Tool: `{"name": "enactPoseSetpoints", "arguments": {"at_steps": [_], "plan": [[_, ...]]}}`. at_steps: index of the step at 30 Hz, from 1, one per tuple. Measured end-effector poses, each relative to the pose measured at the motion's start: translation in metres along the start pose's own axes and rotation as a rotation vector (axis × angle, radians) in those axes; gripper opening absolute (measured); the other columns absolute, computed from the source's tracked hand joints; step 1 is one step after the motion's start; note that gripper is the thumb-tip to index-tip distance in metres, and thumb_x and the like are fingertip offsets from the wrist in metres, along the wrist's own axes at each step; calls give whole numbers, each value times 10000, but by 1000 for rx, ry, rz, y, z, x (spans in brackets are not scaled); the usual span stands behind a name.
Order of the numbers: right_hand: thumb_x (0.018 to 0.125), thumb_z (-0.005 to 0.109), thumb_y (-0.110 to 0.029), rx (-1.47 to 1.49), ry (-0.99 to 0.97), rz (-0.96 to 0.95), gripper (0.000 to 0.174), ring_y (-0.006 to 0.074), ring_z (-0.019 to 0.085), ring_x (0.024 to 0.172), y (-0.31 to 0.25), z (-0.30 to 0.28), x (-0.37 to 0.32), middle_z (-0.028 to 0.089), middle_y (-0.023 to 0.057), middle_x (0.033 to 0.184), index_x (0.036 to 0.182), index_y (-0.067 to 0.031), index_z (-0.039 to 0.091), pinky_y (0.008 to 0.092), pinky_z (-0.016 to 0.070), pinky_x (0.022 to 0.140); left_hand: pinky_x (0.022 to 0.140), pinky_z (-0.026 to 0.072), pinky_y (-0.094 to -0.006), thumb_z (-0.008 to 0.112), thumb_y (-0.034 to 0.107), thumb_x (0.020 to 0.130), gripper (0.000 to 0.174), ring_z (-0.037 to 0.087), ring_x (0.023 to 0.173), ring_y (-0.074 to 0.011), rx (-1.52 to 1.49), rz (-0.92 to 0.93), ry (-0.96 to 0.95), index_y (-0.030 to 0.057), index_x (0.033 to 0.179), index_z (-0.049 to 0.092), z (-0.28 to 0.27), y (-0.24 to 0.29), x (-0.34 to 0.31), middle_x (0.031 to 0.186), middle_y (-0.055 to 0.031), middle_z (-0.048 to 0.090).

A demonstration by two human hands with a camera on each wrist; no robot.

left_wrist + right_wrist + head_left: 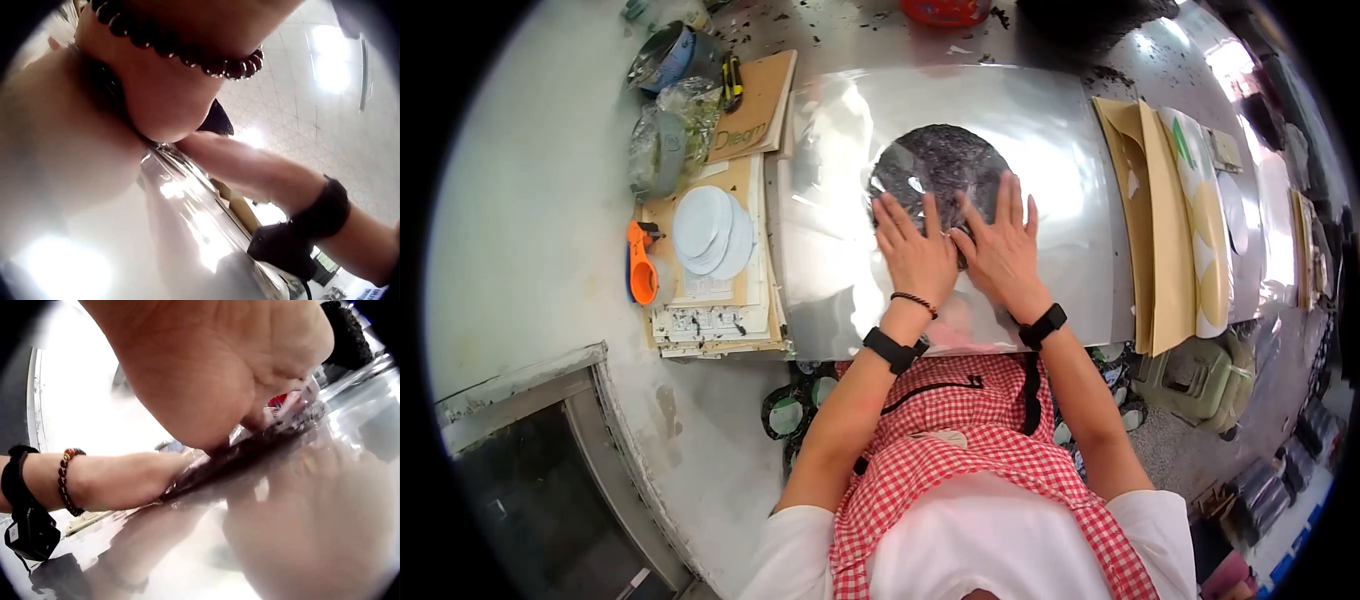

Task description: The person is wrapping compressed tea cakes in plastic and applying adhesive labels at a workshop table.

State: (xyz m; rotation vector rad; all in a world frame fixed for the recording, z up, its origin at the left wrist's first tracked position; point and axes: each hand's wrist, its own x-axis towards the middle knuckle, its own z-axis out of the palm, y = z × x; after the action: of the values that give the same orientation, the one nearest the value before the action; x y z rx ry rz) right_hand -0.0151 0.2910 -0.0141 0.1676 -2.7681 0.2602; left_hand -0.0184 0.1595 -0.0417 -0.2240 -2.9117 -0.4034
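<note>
A dark round disc of shredded-looking matter (940, 160) lies under a clear plastic sheet (830, 130) on a shiny flat surface. On its near left part rests my left hand (917, 258), fingers straight and spread. My right hand (1003, 252) lies flat over the near right part, fingers extended, the thumbs close together. In the right wrist view, the right palm (244, 375) is raised above the sheet while its fingers reach down to the dark disc (250, 453). The left wrist view shows the heel of the left hand (172, 112) low over the glossy sheet; its fingertips are hidden there.
Left of the sheet are white paper circles (710, 235) on stacked papers, an orange-handled tool (641, 265), a brown notebook (755, 110) and a yellow-black cutter (731, 85). Brown card folders (1155, 230) stand at the right. Farther back are a red container (945, 10) and a dark heap (1090, 20).
</note>
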Motion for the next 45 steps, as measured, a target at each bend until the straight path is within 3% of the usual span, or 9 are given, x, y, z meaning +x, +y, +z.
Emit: {"name": "enactPoseSetpoints", "arguments": {"at_steps": [6, 12, 15, 22, 29, 34, 38, 42, 45], "plan": [[793, 661, -55, 971, -209, 371, 565, 356, 517, 1079, -10, 14, 24, 548, 199, 1220, 1330, -44, 485, 387, 423, 932, 1016, 276, -545, 563, 212, 883, 423, 395, 1210, -419, -1069, -180, -101, 33, 1265, 529, -7, -5, 22, 1339, -271, 396], [754, 696, -73, 62, 173, -60, 437, 339, 503, 1084, -19, 9, 31, 570, 158, 1138, 1171, -41, 572, 408, 422, 923, 986, 325, -540, 568, 238, 915, 246, 415, 1216, -427, -149, 42, 268, 45, 1062, 605, -2, 2, 27, 1277, -269, 455], [737, 705, -59, 774, -77, 270, 430, 341, 505, 1070, -12, 20, 29, 554, 159, 1155, 1137, -18, 554, 414, 425, 918, 950, 373, -504, 562, 241, 922, 286, 445, 1164, -437, -464, -54, 143, 66, 1148, 575, 1, 1, 29, 1239, -272, 466], [719, 717, -97, 34, 124, -186, 491, 350, 499, 1058, -6, 5, 44, 543, 164, 1142, 1153, 5, 512, 420, 423, 916, 945, 376, -520, 582, 290, 900, 359, 487, 1107, -424, -31, 221, 274, 25, 1142, 576, -21, -17, 44, 1154, -224, 539], [688, 750, -203, 376, -325, -148, 509, 367, 498, 1085, 20, 20, 63, 541, 192, 1179, 1098, -4, 523, 436, 420, 925, 765, 403, -433, 639, 321, 851, 386, 495, 919, -344, -256, 253, 21, 22, 1092, 600, -15, -35, 57, 988, -159, 522], [641, 794, -254, 270, -36, -464, 584, 328, 525, 1008, 35, 28, 83, 570, 151, 1084, 1093, -17, 511, 438, 419, 894, 936, 368, -500, 687, 279, 822, 355, 461, 1087, -420, -335, 460, 128, 13, 1023, 570, -8, -51, 73, 1151, -222, 498], [640, 800, -297, 748, -267, -149, 630, 297, 528, 946, 42, 27, 84, 560, 117, 972, 1130, -29, 511, 427, 411, 861, 983, 363, -471, 716, 324, 802, 472, 459, 1061, -433, -619, 317, -199, -2, 1084, 524, -8, -54, 68, 1169, -237, 476], [613, 816, -268, 538, -369, -265, 752, 297, 529, 968, 50, 35, 82, 572, 112, 992, 1243, -43, 474, 415, 411, 871, 1020, 331, -471, 766, 429, 732, 577, 474, 1106, -390, -417, 297, 184, 37, 1093, 543, -19, -43, 84, 1193, -158, 528], [628, 802, -265, 637, -234, -273, 744, 301, 516, 1060, 47, 36, 83, 575, 110, 1093, 1273, -71, 485, 396, 402, 897, 1053, 312, -454, 737, 432, 752, 462, 466, 1203, -343, -580, 433, -173, 44, 950, 582, -7, -57, 97, 1340, -201, 474]]}}
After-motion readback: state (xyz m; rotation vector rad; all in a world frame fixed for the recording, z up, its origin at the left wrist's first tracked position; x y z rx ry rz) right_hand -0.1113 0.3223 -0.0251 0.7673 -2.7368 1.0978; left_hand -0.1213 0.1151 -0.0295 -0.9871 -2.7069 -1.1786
